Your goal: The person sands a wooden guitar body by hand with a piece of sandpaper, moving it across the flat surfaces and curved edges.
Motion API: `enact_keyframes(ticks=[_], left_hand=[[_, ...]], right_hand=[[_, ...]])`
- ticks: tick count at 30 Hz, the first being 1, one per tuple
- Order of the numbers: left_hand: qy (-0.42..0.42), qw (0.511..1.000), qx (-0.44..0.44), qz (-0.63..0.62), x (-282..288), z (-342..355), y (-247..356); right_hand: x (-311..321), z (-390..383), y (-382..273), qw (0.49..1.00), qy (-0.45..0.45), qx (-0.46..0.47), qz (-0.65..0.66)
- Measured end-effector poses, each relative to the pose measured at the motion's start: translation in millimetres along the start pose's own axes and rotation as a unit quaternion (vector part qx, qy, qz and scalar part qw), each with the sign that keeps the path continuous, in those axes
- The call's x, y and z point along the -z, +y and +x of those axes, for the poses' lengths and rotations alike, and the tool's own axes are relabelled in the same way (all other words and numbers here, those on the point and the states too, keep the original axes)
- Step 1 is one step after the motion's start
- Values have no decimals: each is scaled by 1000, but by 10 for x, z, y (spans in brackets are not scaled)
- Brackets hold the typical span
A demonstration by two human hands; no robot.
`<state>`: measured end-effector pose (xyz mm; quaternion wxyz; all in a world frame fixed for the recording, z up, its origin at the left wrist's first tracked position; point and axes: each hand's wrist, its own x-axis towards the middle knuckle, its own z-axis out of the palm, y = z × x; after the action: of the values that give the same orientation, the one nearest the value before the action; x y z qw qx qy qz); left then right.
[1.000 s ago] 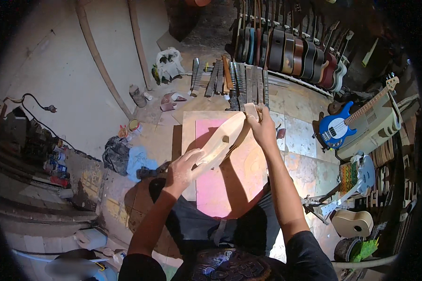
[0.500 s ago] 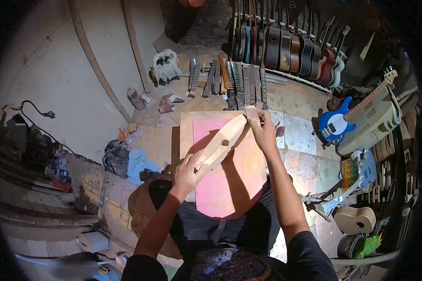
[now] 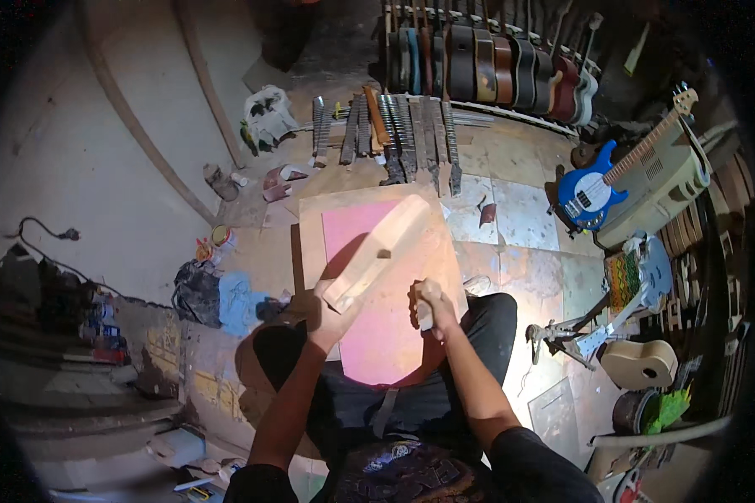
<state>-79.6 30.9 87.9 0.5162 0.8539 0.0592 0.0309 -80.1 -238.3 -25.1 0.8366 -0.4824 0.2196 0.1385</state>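
My left hand (image 3: 330,315) is closed around the near end of a long pale wooden piece (image 3: 386,239), which slants up and away to the right. A small dark square spot or hole marks the piece near its middle. Below it lies a board (image 3: 310,210) with a pink sheet (image 3: 362,348) on top, over my lap. To the right of the wooden piece, apart from it, my right hand (image 3: 436,306) grips a small pale block (image 3: 424,315). The fingers partly hide that block.
Several guitar necks (image 3: 394,134) lie on the floor beyond the board. A rack of guitars (image 3: 486,67) stands at the back. At right are a blue bass guitar (image 3: 591,197), a guitar body (image 3: 637,365) and a stand (image 3: 554,339). Bags (image 3: 197,289) lie at left.
My right hand has come back from the far end of the wooden piece toward me, bringing the small block. The left hand keeps its hold; the piece has turned slightly. The whole view has shifted.
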Motion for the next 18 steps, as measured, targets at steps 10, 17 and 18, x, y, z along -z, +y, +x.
enact_keyframes(ticks=[10, 17, 18], left_hand=[[40, 994, -86, 63, 703, 292, 1507], [-11, 979, -67, 190, 748, 260, 1586], [-9, 978, -82, 193, 723, 251, 1597]], right_hand=[[154, 62, 195, 850, 149, 151, -482], [93, 10, -61, 823, 185, 286, -456], [79, -9, -142, 865, 154, 255, -403]])
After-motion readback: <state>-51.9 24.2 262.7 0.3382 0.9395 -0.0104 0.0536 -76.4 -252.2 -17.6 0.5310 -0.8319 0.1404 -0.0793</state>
